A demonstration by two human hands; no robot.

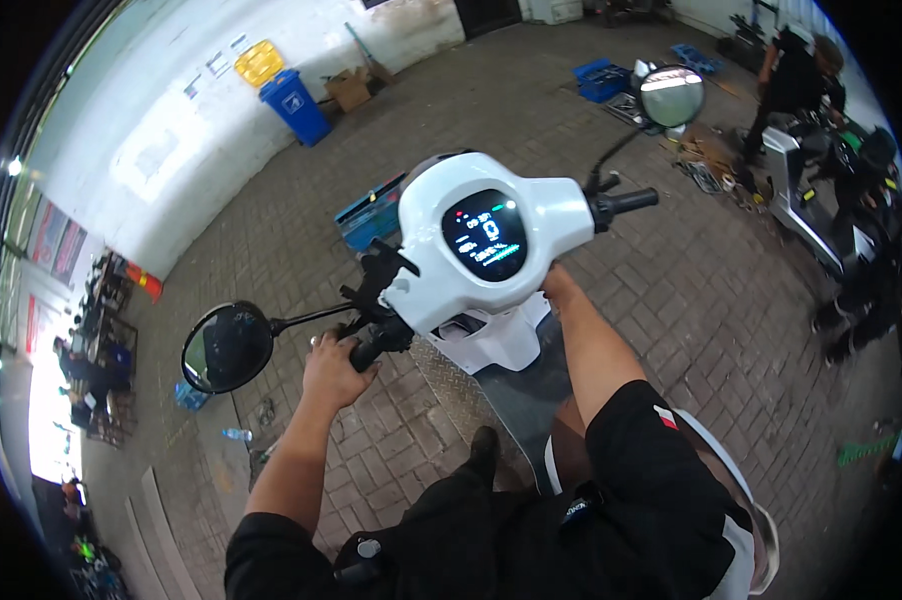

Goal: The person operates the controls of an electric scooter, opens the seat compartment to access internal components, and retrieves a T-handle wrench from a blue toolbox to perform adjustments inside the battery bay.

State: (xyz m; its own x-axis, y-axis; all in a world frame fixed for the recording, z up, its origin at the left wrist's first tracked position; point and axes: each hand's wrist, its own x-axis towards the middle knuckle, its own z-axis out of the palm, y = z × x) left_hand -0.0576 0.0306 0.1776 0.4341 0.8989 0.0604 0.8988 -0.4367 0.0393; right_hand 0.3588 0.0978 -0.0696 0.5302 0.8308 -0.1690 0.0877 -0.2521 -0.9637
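Observation:
A white scooter's handlebar cover (pixel 566 210) fills the middle of the view, with its digital display (pixel 486 235) lit. At the left end of the handlebar my left hand (pixel 339 372) is closed at the brake lever, its thumb close to the black grip (pixel 376 345). My right hand (pixel 559 284) reaches below the cover, beside the white front panel (pixel 506 340); its fingers are hidden there. On the far side, the black right grip (pixel 633 201) is untouched. Round mirrors stick out at left (pixel 228 347) and right (pixel 671 97).
Another person (pixel 796 75) bends near a partly stripped scooter (pixel 811 200) at the right. Tools and parts lie by a blue toolbox (pixel 603 80). A blue case (pixel 369 218) sits ahead on the brick floor. A blue bin (pixel 296 108) and cardboard box (pixel 349 90) line the wall.

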